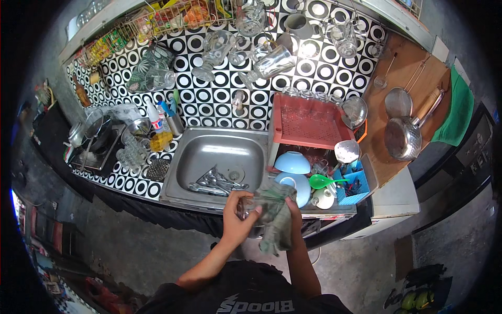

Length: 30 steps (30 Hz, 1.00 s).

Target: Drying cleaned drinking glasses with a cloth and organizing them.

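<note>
In front of my body, my left hand [236, 224] grips a clear glass [246, 205] by its side. A grey-green cloth [276, 216] is bunched against the glass and hangs down below it, held in my right hand [294, 215]. The cloth hides the glass's right end. Just beyond my left hand is the stainless steel sink [196, 149], where several metal spoons or forks [213, 181] lie in a heap near the drain. Two light blue bowls [292, 162] rest on the counter past my right hand.
Right of the sink stands a red plastic dish rack [306, 121] with glasses on top. Near it are a green ladle [323, 181] and a blue cutlery basket [353, 184]. Glass mugs [133, 155] and a stove [98, 153] sit left. Glass jugs [272, 62] hang above.
</note>
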{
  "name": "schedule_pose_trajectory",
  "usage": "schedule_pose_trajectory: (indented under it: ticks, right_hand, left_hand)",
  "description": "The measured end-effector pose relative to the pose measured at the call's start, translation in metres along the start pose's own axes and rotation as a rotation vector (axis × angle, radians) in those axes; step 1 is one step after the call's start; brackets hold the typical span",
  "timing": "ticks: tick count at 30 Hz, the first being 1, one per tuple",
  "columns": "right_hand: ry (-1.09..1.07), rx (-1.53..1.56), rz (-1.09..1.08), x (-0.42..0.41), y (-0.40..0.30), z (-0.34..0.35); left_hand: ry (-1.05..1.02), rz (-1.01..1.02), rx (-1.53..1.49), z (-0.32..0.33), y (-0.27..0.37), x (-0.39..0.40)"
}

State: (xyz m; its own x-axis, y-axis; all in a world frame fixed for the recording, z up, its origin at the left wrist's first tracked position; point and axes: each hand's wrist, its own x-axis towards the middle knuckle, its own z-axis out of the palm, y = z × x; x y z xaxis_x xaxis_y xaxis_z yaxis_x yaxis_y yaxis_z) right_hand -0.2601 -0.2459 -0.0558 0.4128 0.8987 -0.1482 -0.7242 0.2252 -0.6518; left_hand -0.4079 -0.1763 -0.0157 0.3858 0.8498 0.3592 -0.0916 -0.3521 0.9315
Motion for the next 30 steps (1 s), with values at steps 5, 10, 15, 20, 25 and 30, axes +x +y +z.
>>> schedule_pose_trajectory:
  ticks: [5, 10, 15, 20, 25, 30]
  right_hand:
    - [-0.197, 0.380, 0.130, -0.014, 0.008, 0.013]
    - [0.117, -0.778, -0.634, -0.026, 0.008, 0.045]
    - [-0.166, -1.265, -1.087, -0.030, 0.001, 0.047]
    - [-0.090, -1.008, -0.887, -0.030, 0.017, 0.044]
    - [0.045, -0.950, -0.597, -0.026, 0.026, 0.043]
    - [-0.065, -1.199, -0.491, -0.008, 0.043, 0.022]
  left_hand:
    - [-0.020, 0.180, 0.108, -0.007, 0.012, 0.009]
    - [0.059, -0.567, -0.557, -0.012, -0.013, 0.004]
    - [0.056, -0.829, -0.709, -0.017, -0.027, -0.002]
    - [0.135, -0.840, -0.731, -0.022, -0.036, -0.002]
    - [0.283, -0.757, -0.779, -0.034, -0.055, -0.001]
    - [0.335, -0.690, -0.671, -0.042, -0.059, 0.010]
